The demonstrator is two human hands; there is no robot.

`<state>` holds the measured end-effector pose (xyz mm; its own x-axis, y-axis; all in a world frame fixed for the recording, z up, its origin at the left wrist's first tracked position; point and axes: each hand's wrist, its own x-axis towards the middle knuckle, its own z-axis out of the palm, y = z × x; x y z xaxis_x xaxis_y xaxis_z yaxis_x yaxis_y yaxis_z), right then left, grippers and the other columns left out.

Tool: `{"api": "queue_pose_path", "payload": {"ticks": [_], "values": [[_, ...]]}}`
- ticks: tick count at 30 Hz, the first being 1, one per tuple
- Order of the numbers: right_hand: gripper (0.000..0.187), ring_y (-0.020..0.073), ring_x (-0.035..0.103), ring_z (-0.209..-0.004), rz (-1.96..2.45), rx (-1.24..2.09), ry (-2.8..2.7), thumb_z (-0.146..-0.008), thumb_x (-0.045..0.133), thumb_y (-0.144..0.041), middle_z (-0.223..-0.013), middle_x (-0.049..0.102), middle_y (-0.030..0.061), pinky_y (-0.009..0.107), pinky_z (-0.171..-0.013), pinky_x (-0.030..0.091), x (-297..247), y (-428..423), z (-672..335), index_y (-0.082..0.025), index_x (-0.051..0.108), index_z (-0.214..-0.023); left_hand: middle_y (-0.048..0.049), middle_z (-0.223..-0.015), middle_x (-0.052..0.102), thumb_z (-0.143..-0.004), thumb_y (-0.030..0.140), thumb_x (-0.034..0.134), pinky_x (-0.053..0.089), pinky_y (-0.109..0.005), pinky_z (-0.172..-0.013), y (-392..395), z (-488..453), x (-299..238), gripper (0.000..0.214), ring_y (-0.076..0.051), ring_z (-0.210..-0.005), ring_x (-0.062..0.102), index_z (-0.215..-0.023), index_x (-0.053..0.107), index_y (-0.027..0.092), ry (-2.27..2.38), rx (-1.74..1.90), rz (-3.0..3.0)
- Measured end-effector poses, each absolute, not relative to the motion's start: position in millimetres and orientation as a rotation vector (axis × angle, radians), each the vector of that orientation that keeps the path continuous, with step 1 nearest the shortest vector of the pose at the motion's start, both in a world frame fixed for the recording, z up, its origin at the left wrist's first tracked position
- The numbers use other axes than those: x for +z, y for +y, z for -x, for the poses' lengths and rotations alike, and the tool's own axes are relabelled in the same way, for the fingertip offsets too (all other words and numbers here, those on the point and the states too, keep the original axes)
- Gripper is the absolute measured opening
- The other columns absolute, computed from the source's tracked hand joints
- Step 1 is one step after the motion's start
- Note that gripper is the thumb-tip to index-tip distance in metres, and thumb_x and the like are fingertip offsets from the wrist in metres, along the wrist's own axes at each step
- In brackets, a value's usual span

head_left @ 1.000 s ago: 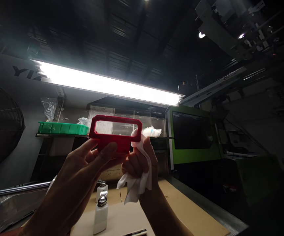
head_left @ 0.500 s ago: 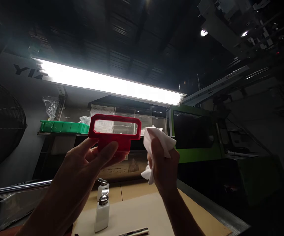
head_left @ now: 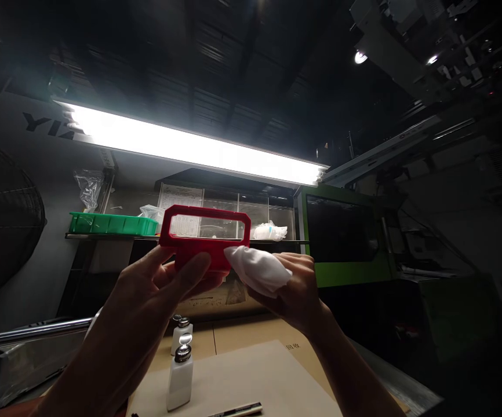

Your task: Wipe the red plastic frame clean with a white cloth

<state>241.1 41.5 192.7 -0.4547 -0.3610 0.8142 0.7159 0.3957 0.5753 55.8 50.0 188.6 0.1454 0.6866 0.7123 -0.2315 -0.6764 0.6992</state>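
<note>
My left hand [head_left: 159,286] holds up a red plastic frame part [head_left: 207,237] with a rectangular window, thumb and fingers pinching its lower block. The part is raised toward a long bright tube lamp [head_left: 190,147]. My right hand [head_left: 292,286] grips a bunched white cloth [head_left: 257,269], and the cloth's tip touches the part's lower right corner. Below my hands, two small white pump bottles [head_left: 180,370] stand on a cardboard-covered table [head_left: 251,376].
A black pen [head_left: 237,410] lies at the table's near edge. A green tray [head_left: 112,224] and plastic bags rest on a shelf behind. A green moulding machine [head_left: 342,237] stands to the right, a wire fan guard [head_left: 3,214] at far left.
My right hand swung away from the red part with the cloth loose, then came back with the cloth wrapped over its fingers, pressing against the part's lower right corner. The left hand stayed put.
</note>
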Motion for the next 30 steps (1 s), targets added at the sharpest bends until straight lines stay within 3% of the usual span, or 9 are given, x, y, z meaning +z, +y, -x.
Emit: {"api": "queue_pose_path", "payload": {"ticks": [7, 14, 19, 24, 27, 30], "values": [[0.018, 0.008, 0.038, -0.04, 0.277, -1.213, -1.525, -0.08, 0.062, -0.022, -0.045, 0.043, -0.0053, 0.023, -0.041, 0.033, 199.2, 42.8, -245.1, -0.019, 0.057, -0.063, 0.002, -0.088, 0.075, -0.065, 0.053, 0.072, 0.053, -0.028, -0.082, 49.7, -54.1, 189.3, 0.043, -0.019, -0.085, 0.069, -0.101, 0.064, 0.029, 0.456, 1.613, -1.698], [0.034, 0.0073, 0.035, -0.041, 0.295, -1.257, -1.694, -0.08, 0.062, -0.031, -0.045, 0.042, -0.005, 0.023, -0.042, 0.031, 195.0, 41.6, -246.6, -0.017, 0.047, -0.053, 0.0032, -0.086, 0.075, -0.067, 0.05, 0.072, 0.053, -0.024, -0.076, 49.7, -56.8, 192.2, 0.038, -0.016, -0.08, 0.07, -0.096, 0.064, 0.026, 0.419, 1.59, -1.709], [0.03, 0.0056, 0.032, -0.04, 0.315, -1.326, -1.557, -0.085, 0.058, -0.024, -0.043, 0.038, -0.0068, 0.021, -0.042, 0.028, 200.9, 29.0, -238.4, -0.016, 0.051, -0.056, 0.0017, -0.084, 0.076, -0.068, 0.05, 0.071, 0.053, -0.026, -0.077, 47.4, -60.8, 191.7, 0.039, -0.017, -0.078, 0.07, -0.098, 0.065, 0.026, 0.414, 1.601, -1.744], [0.028, 0.0065, 0.032, -0.04, 0.422, -1.448, -1.578, -0.088, 0.054, -0.03, -0.044, 0.04, -0.006, 0.021, -0.042, 0.027, 203.1, 27.2, -235.6, -0.016, 0.061, -0.064, 0.0024, -0.086, 0.076, -0.07, 0.043, 0.071, 0.053, -0.022, -0.072, 46.5, -63.4, 191.2, 0.032, -0.015, -0.077, 0.07, -0.095, 0.066, 0.025, 0.359, 1.59, -1.737], [0.036, 0.0062, 0.027, -0.04, 0.436, -1.376, -1.666, -0.086, 0.055, -0.031, -0.044, 0.037, -0.0064, 0.022, -0.041, 0.027, 198.3, 29.6, -240.2, -0.017, 0.051, -0.052, 0.0029, -0.081, 0.076, -0.07, 0.039, 0.072, 0.053, -0.022, -0.069, 45.3, -64.5, 191.6, 0.027, -0.015, -0.075, 0.071, -0.092, 0.066, 0.024, 0.347, 1.607, -1.714], [0.034, 0.0063, 0.027, -0.04, 0.358, -1.271, -1.714, -0.084, 0.055, -0.029, -0.045, 0.036, -0.0067, 0.022, -0.041, 0.027, 194.8, 28.7, -247.0, -0.018, 0.048, -0.053, 0.0027, -0.077, 0.076, -0.071, 0.036, 0.072, 0.053, -0.023, -0.07, 42.5, -65.3, 191.8, 0.025, -0.016, -0.073, 0.071, -0.091, 0.065, 0.022, 0.381, 1.621, -1.677]]}}
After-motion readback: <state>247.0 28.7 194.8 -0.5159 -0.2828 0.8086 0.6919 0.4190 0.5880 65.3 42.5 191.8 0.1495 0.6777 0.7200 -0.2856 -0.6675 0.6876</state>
